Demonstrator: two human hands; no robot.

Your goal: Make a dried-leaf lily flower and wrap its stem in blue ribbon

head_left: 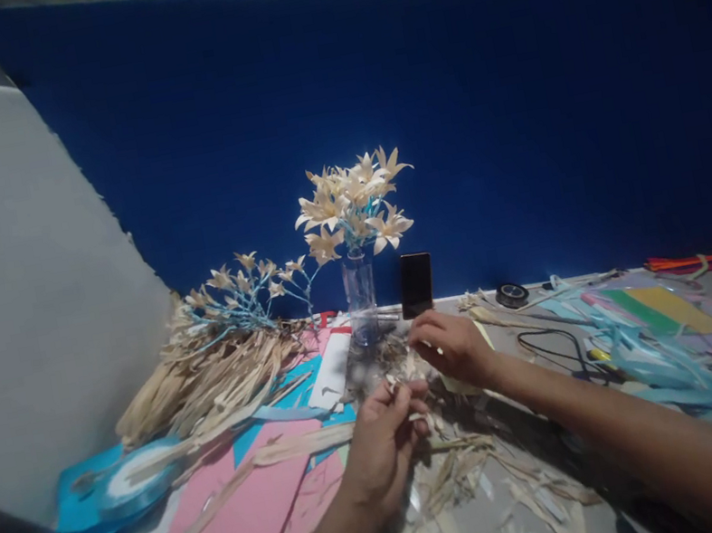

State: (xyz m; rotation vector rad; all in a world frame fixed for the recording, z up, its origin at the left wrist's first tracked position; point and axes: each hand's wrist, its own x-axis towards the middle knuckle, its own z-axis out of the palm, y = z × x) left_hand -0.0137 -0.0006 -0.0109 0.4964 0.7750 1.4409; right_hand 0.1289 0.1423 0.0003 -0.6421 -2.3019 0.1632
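Observation:
My left hand is closed, thumb against fingers, with a small pale bit showing at the tips; I cannot make out what it is. A long dried husk strip runs up to this hand from the left; whether it is gripped is hidden. Just beyond, my right hand has its fingers curled inward, and anything in them is too small to name. Behind the hands a clear vase stands upright, holding cream husk flowers on blue stems. Husk scraps lie beneath both hands.
Smaller flowers on blue stems lie over a husk bundle at left. Pink sheets and a blue tape roll lie nearer. A phone leans on the blue wall. Blue ribbon and a black cable lie right.

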